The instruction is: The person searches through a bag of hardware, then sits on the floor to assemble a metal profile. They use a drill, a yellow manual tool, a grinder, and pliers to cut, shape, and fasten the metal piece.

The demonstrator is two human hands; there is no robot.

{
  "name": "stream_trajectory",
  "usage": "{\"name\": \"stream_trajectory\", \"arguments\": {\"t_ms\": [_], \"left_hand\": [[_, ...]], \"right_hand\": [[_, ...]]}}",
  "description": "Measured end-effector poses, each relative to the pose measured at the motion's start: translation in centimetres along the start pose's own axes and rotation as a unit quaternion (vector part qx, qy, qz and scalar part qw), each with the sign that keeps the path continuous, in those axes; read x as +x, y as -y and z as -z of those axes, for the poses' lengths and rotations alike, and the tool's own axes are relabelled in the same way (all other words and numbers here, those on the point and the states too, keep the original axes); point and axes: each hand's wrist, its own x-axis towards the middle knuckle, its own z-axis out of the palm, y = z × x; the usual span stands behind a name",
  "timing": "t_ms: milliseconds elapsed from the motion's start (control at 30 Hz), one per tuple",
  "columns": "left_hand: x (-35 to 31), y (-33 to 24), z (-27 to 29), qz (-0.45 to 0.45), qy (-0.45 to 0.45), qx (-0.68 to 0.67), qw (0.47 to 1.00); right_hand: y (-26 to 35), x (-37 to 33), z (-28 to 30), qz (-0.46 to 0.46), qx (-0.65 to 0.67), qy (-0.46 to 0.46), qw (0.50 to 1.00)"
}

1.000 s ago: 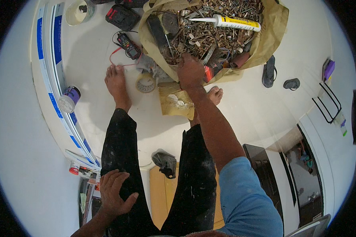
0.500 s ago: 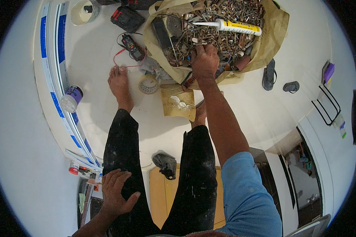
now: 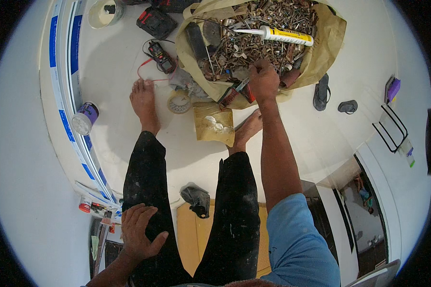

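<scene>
My right hand is over the near side of an open tan sack, its fingers curled down at a heap of loose screws and metal bits. The fingertips are pressed together, and whatever they hold is too small or hidden to make out. A white and yellow sealant cartridge lies across the heap, its nozzle pointing left. Beside my wrist, a red and black piece shows at the sack's near edge. My left hand rests on my left thigh, fingers apart and holding nothing.
Left of the sack lie a clamp-type meter with a red lead, a black battery pack and a tape roll. Sandpaper lies between my feet. A purple-labelled tub stands by long white-and-blue strips. Sandals lie right.
My right hand has moved right and slightly toward me along the heap, uncovering the part where it was. My left hand has stayed on the thigh.
</scene>
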Motion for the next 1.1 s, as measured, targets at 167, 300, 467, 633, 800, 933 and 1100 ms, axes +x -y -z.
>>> {"name": "stream_trajectory", "arguments": {"t_ms": [167, 300, 467, 633, 800, 933, 1100], "left_hand": [[0.1, -0.1, 0.3, 0.003, 0.009, 0.012, 1.000], [-0.1, 0.1, 0.2, 0.001, 0.007, 0.012, 1.000], [0.0, 0.4, 0.3, -0.005, 0.005, 0.001, 1.000], [-0.3, 0.6, 0.6, -0.009, -0.003, 0.001, 1.000], [-1.0, -0.2, 0.4, -0.018, -0.046, -0.001, 0.999], [0.3, -1.1, -2.1, 0.014, -0.056, -0.003, 0.998], [9.9, -8.0, -4.0, 0.027, -0.099, -0.229, 0.968]], "right_hand": [[1.3, -1.2, -2.3, 0.086, -0.032, -0.069, 0.993], [1.6, -1.4, -4.9, 0.118, -0.119, -0.084, 0.982], [1.6, -1.0, -6.1, 0.108, -0.166, -0.077, 0.977], [3.0, -1.3, -3.6, 0.065, -0.130, -0.018, 0.989], [4.7, -4.8, 3.1, -0.030, 0.040, 0.044, 0.998], [3.9, -6.6, 7.6, -0.229, 0.330, 0.133, 0.906], [7.1, -10.1, 15.7, -0.280, 0.489, 0.165, 0.810]]}}
